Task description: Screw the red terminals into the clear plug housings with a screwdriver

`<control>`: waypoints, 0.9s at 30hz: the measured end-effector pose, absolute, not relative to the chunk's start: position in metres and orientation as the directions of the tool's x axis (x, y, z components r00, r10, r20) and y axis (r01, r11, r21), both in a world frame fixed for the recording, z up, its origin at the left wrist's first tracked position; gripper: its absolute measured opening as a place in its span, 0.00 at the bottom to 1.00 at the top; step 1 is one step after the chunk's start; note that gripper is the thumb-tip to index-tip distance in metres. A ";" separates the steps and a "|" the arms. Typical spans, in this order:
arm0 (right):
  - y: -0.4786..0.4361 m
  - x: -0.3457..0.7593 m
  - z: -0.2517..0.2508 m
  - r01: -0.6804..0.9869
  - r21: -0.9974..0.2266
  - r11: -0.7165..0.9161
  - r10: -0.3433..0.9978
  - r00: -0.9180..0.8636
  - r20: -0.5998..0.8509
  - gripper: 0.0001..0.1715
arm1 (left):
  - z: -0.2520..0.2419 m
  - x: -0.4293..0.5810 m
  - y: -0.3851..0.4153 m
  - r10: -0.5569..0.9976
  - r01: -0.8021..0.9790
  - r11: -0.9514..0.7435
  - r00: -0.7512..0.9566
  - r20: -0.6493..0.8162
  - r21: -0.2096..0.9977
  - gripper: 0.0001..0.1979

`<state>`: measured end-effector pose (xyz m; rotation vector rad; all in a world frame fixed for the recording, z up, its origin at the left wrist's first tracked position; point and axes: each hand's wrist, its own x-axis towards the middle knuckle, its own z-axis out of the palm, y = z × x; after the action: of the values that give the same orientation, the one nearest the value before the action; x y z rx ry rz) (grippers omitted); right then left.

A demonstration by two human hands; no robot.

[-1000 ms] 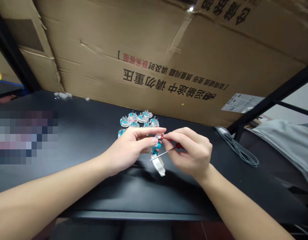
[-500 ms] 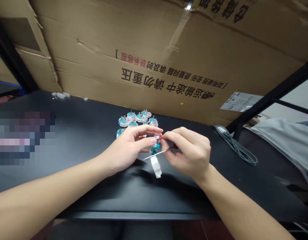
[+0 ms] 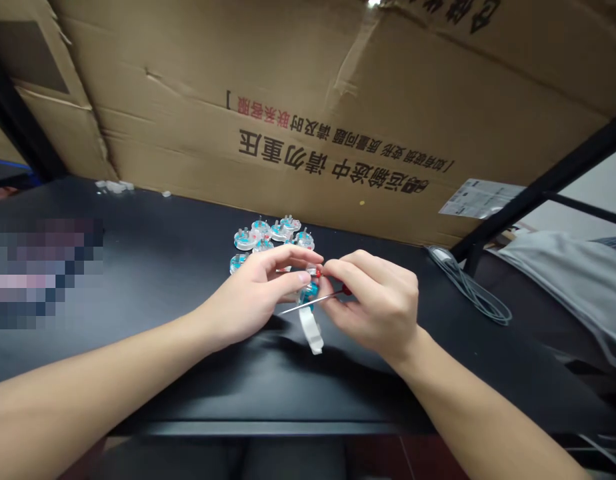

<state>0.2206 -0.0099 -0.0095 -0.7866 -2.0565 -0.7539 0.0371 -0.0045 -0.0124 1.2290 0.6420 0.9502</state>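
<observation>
My left hand pinches a small transparent plastic part between thumb and fingers, close to my right hand. That hand grips a thin steel-shafted tool with a red handle, its shaft pointing down and left under the part. Below the fingers sits a teal piece with a white strip lying on the table beneath it; whether they are joined is hidden. Several similar round transparent parts with teal centres lie grouped on the table just beyond my left fingers.
A black table runs under everything, backed by a large cardboard sheet with printed Chinese text. A coiled grey cable lies at right, with grey cloth beyond. White fragments lie at the far edge.
The whole view has drifted up and left. The tool's shaft now reaches further left beneath the part, and its red handle sits more hidden in my right hand.
</observation>
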 end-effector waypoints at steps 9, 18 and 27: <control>-0.013 0.219 -0.010 0.728 0.157 0.668 0.267 -0.431 0.862 0.06 | -0.013 0.035 -0.006 0.852 -0.252 0.061 0.517 0.081 0.966 0.08; -0.018 0.218 -0.007 0.741 0.202 0.640 0.244 -0.446 0.861 0.07 | -0.014 0.033 -0.007 0.835 -0.264 0.056 0.541 0.099 0.963 0.09; -0.017 0.219 -0.009 0.728 0.157 0.667 0.256 -0.422 0.869 0.07 | -0.013 0.033 -0.007 0.844 -0.277 0.029 0.521 0.125 0.960 0.09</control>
<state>0.2189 -0.0169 -0.0090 -0.7646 -1.9858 -0.6653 0.0332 -0.0074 -0.0128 1.2561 0.5726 0.9418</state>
